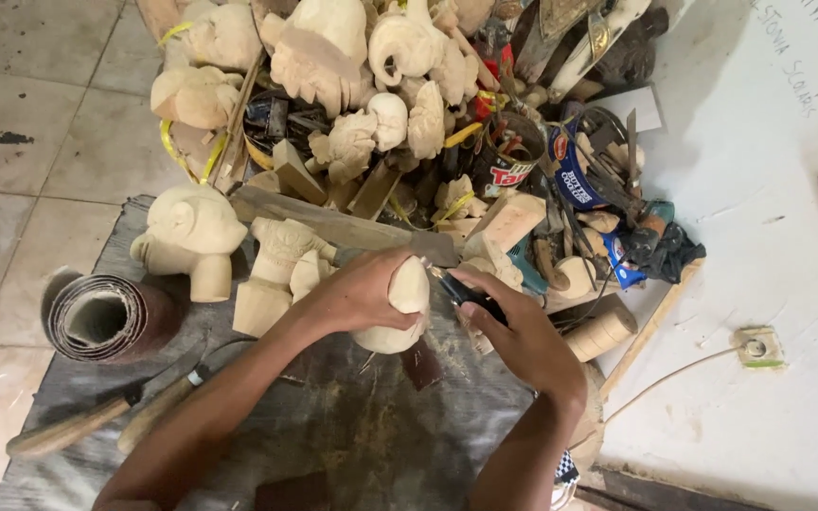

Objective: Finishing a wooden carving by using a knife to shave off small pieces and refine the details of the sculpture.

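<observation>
2 bare hands are seen meeting over a pale wooden carving (398, 312), which is taken as the landmark for every place below. The carving is held just above the grey cloth (352, 426), near its far edge. The left hand (357, 291) is clenched around the carving's left side and top, while the right hand (513, 331), just right of the carving, is closed on a small dark-handled knife (466, 289) whose tip is set against the carving's upper right edge. The cut would be judged best done with the carving pinned firmly, the left fingers kept clear of the blade's path, and thin shavings taken with short strokes, since the rounded form could slip.

Near and left of the carving, 2 wooden-handled tools (106, 421) are laid on the cloth, and a roll of sandpaper (106, 320) is stood further left. Just beyond the carving, to its left, an unfinished elephant figure (191, 232) and a smaller blocky figure (276, 270) are set. Farther beyond, a heap of pale carved figures (333, 66) is piled with offcuts, tins and tools. Right of the carving, a stick (650, 326) is laid against a white surface (759, 208), on which a socket (755, 348) with a thin lead is found. Grey floor tiles (40, 123) are spread far left of the carving.
</observation>
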